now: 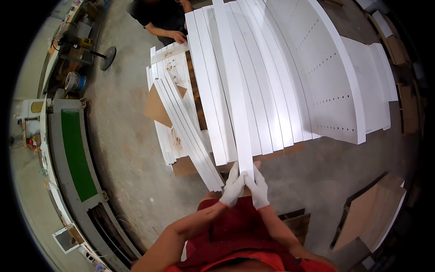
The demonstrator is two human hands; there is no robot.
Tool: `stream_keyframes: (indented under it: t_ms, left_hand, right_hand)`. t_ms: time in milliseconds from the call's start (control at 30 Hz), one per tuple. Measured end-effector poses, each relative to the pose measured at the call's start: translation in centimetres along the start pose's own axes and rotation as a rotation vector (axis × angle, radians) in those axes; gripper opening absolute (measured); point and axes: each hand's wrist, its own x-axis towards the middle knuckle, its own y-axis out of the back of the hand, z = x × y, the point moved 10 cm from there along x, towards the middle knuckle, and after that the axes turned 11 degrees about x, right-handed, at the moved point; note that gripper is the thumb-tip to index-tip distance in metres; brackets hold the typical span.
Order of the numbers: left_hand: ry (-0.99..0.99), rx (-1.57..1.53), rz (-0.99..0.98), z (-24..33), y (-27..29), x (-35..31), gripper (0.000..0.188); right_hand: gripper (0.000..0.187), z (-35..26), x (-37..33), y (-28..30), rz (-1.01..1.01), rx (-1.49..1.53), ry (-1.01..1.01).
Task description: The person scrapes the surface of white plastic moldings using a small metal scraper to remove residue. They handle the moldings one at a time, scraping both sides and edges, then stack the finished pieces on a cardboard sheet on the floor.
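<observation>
A long, narrow white board (pixel 245 145) runs away from me across a row of white boards (pixel 267 109). Its near end is between my two gloved hands. My left hand (pixel 233 187) is closed around the left edge of that end. On the opposite edge, my right hand (pixel 258 189) grips it, with the two hands nearly touching. Some of the fingers are hidden beneath the board. To the left of my hands, several narrow white strips (pixel 183 129) lie slantwise in a bundle.
A white panel with rows of holes (pixel 326 81) stands at the right of the boards. At the far side is another person (pixel 163 20). Brown sheets (pixel 369 211) are stacked at lower right. A machine with a green bed (pixel 78 154) and a round-based stand (pixel 108 58) are on the left.
</observation>
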Motion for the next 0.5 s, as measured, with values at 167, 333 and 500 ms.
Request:
stream_keyframes:
  t_ms: [167, 333, 500]
  left_hand:
    - [0.171, 0.228, -0.019, -2.1, 0.0, -4.9, 0.072]
    - [0.238, -0.238, -0.105, -4.7, -1.9, -2.4, 0.087]
    - [0.042, -0.122, -0.028, -2.8, -0.6, -2.6, 0.094]
  right_hand:
    - [0.053, 5.4, -5.6, 3.2, -0.078, 0.093, -0.172]
    - [0.062, 10.5, -2.2, 6.4, -0.154, 0.293, -0.354]
    - [0.075, 10.5, -1.6, 3.5, -0.200, 0.486, -0.600]
